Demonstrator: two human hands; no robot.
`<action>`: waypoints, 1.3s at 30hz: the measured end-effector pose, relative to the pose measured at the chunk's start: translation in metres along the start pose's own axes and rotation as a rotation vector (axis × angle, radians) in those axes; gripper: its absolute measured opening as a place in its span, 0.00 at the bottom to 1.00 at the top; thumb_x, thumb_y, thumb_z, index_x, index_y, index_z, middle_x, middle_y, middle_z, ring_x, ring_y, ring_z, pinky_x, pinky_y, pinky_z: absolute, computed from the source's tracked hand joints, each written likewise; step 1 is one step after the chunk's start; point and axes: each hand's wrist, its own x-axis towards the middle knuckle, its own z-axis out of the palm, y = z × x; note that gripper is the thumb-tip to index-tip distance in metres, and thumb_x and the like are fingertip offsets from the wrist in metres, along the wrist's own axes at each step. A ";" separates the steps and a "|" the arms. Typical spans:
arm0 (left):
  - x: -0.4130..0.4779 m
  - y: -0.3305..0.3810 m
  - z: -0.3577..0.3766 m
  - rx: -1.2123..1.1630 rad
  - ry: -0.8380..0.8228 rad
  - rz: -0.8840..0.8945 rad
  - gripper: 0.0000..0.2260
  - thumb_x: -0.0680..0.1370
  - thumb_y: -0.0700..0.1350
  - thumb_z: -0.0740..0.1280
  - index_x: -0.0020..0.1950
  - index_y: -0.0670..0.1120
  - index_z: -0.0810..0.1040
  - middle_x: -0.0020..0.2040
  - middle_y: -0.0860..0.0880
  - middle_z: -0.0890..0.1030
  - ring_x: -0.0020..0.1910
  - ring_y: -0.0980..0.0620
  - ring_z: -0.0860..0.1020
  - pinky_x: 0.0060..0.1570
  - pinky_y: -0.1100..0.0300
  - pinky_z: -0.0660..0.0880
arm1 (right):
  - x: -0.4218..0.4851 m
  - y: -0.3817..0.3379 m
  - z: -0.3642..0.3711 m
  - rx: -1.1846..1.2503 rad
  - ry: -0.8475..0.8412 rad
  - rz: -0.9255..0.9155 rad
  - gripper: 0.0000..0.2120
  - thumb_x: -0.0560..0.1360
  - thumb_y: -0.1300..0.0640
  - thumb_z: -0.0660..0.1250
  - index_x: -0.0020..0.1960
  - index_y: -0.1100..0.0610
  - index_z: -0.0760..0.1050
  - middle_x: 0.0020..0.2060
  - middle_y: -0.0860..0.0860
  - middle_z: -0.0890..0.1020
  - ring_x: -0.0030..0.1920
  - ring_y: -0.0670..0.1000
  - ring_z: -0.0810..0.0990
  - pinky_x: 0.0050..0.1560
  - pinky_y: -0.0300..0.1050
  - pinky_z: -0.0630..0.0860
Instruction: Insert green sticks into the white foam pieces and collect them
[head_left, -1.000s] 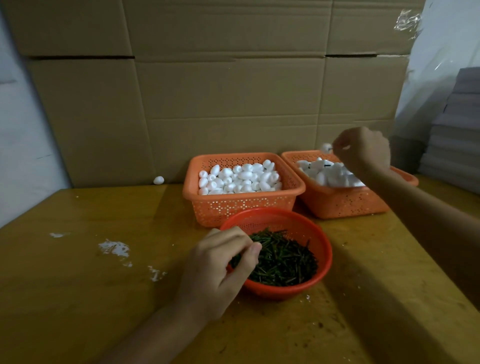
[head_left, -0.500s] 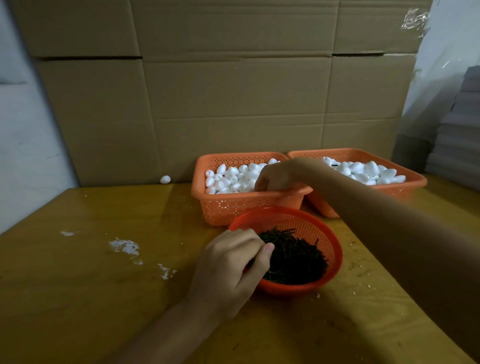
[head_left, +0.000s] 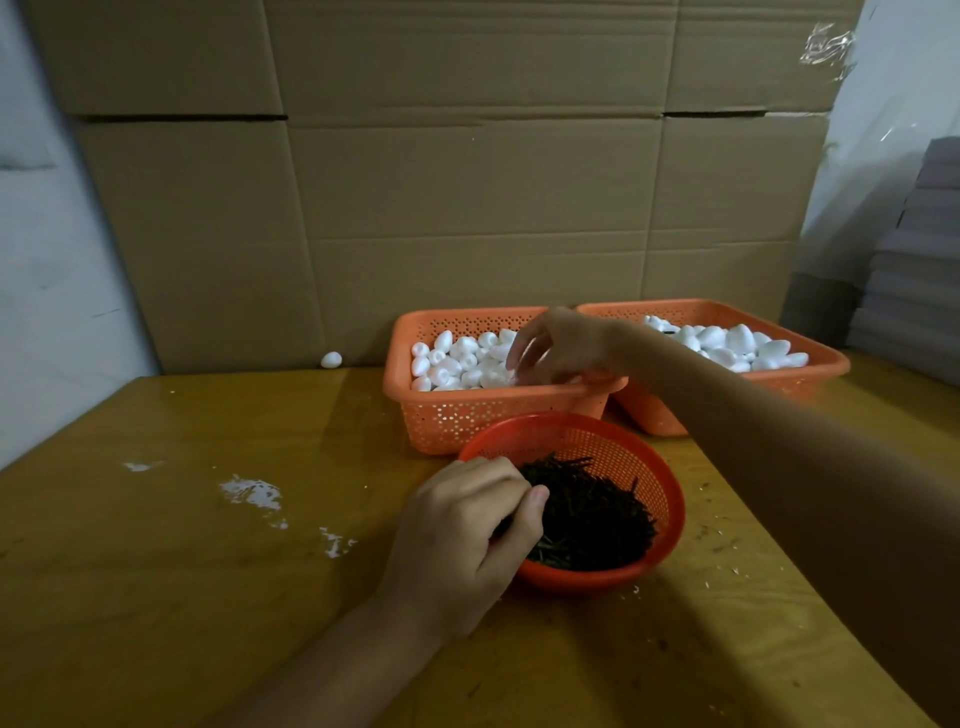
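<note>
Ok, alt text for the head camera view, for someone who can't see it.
A person's left hand pinches dark green sticks in a round red plastic sieve bowl while the right hand reaches among white foam pieces in a rectangular orange basket behind it. A second basket of foam stands beside it on the yellow wooden table.

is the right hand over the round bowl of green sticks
No, the right hand reaches into the left orange basket of white foam pieces; the left hand is at the green sticks.
</note>
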 end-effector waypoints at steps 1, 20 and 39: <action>0.000 0.000 0.000 -0.017 -0.004 -0.017 0.17 0.85 0.48 0.60 0.42 0.45 0.82 0.40 0.54 0.80 0.41 0.54 0.79 0.42 0.53 0.75 | -0.003 0.001 0.000 0.127 0.094 -0.032 0.09 0.74 0.67 0.77 0.52 0.58 0.83 0.47 0.54 0.87 0.39 0.46 0.84 0.36 0.39 0.79; 0.004 -0.006 -0.002 -0.317 0.190 -0.278 0.08 0.78 0.51 0.73 0.55 0.52 0.82 0.49 0.53 0.84 0.49 0.47 0.83 0.46 0.55 0.79 | -0.124 -0.021 0.076 0.556 0.283 -0.429 0.10 0.75 0.54 0.75 0.46 0.59 0.79 0.38 0.54 0.82 0.40 0.52 0.82 0.42 0.43 0.81; 0.004 -0.007 -0.003 -0.505 0.229 -0.435 0.09 0.79 0.43 0.70 0.57 0.54 0.78 0.49 0.53 0.84 0.45 0.47 0.84 0.47 0.56 0.82 | -0.130 -0.008 0.056 -0.401 0.052 -0.332 0.08 0.74 0.52 0.78 0.51 0.43 0.87 0.51 0.34 0.85 0.57 0.34 0.79 0.59 0.29 0.72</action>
